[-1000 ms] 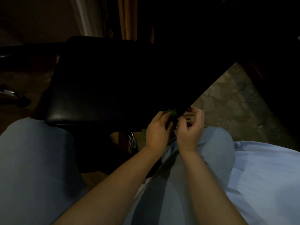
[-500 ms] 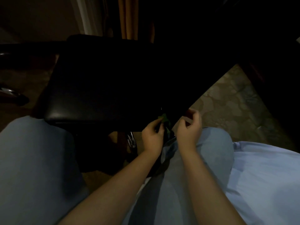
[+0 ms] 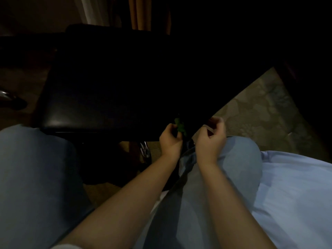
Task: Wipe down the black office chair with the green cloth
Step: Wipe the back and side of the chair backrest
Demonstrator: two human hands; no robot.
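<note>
We look down on the black office chair [image 3: 107, 87], its seat filling the middle of the view, with our two knees in light blue trousers [image 3: 36, 177] on either side below it. The seat's near edge catches a faint shine at the left corner. Its right edge runs on a slant up towards dark furniture [image 3: 312, 78] at the far right.

The green cloth [image 3: 179, 127] sits at the seat's near right corner, bunched in our left hand [image 3: 170, 141]. That grip is closed round it, fingers curled, and only a small tuft of green shows above the knuckles, against the seat edge.

Our right hand [image 3: 211, 139] is just beside the left, above the right knee and at the same corner. Its fingers are curled in, with the thumb near the fingertips. The light is too dim for us to tell whether this grip has hold of anything.

Open room lies to the right of the slanting edge, where patterned carpet [image 3: 260, 114] shows between the chair and the dark furniture. Under the seat, a bit of chrome frame [image 3: 144, 150] glints between our knees. A curtain [image 3: 140, 13] hangs behind the chair at the top.
</note>
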